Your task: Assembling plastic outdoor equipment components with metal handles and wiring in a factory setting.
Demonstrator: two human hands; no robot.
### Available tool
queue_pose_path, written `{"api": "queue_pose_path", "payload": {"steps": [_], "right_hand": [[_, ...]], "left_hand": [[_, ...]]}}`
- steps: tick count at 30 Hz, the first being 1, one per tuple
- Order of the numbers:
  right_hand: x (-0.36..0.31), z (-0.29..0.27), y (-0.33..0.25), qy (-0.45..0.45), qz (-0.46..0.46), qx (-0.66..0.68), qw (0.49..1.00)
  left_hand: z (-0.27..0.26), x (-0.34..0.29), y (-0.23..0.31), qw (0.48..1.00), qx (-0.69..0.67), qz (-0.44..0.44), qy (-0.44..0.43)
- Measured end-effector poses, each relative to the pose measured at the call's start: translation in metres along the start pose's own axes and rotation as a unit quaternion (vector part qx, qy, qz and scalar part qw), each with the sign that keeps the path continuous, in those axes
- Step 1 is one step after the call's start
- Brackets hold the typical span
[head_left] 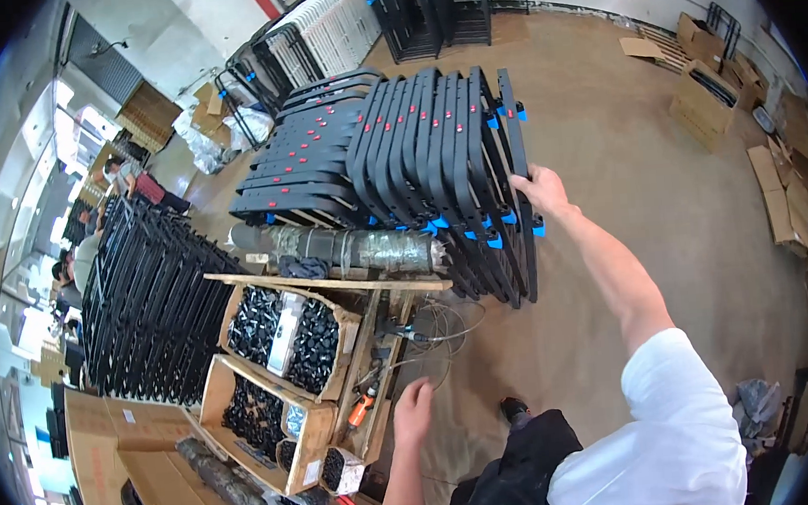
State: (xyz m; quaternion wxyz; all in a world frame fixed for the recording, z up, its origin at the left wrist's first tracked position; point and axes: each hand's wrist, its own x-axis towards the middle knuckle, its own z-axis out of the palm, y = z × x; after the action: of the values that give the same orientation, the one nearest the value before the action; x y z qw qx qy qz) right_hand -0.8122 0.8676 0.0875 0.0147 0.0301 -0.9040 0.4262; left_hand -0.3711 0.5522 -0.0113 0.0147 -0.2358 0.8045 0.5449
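Head view: where, from its middle, do we find our right hand [541, 189]?

"At 2 o'clock. Our arm reaches out, and our fingers hold on to the black frame [514, 130]. It is also at 2 o'clock, the last one at the right end of a long row of frames [400, 139]."

"How does it stand?"

"It stands up tall, just beside the next one, with blue bits [539, 228] on it."

"And our left hand [416, 408]?"

"At 6 o'clock. Its fingers curl in, but we cannot tell if anything is inside. Loops of thin wire [448, 333] are near it, and an orange tool [360, 410] lies at 7 o'clock."

"What else do we see?"

"Boxes [319, 440] with lots of small black parts [312, 355] sit at 8 o'clock. A fat, wrapped roll [356, 249] lies at 9 o'clock. Past it, more black frames [152, 310] stand packed close together."
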Motion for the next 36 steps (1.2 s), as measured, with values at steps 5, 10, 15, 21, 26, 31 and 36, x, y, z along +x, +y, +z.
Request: {"api": "queue_pose_path", "payload": {"steps": [5,10,15,21,26,31,36], "right_hand": [[-0.088,-0.037,0.060,-0.006,-0.012,0.034,0.999],[-0.234,-0.041,0.098,-0.048,0.200,0.559,0.803],[-0.308,0.085,0.245,-0.097,0.327,0.542,0.768],[-0.447,0.031,0.400,-0.134,0.344,0.515,0.773],[-0.422,0.119,0.332,-0.146,0.360,0.497,0.776],[-0.381,0.168,0.172,0.033,0.535,0.457,0.710],[-0.327,0.074,0.005,-0.019,0.079,0.488,0.869]], "left_hand": [[0.116,0.092,0.146,0.984,-0.112,0.040,-0.132],[0.198,0.111,0.253,0.897,-0.335,-0.046,-0.283],[0.224,0.012,0.261,0.904,-0.314,-0.170,-0.237],[0.135,-0.058,0.256,0.909,-0.281,-0.127,-0.282],[0.042,-0.086,0.206,0.897,-0.339,-0.069,-0.276],[-0.152,-0.122,0.096,0.951,-0.295,-0.078,-0.046],[-0.254,-0.195,-0.042,0.884,-0.280,-0.097,0.361]]}}
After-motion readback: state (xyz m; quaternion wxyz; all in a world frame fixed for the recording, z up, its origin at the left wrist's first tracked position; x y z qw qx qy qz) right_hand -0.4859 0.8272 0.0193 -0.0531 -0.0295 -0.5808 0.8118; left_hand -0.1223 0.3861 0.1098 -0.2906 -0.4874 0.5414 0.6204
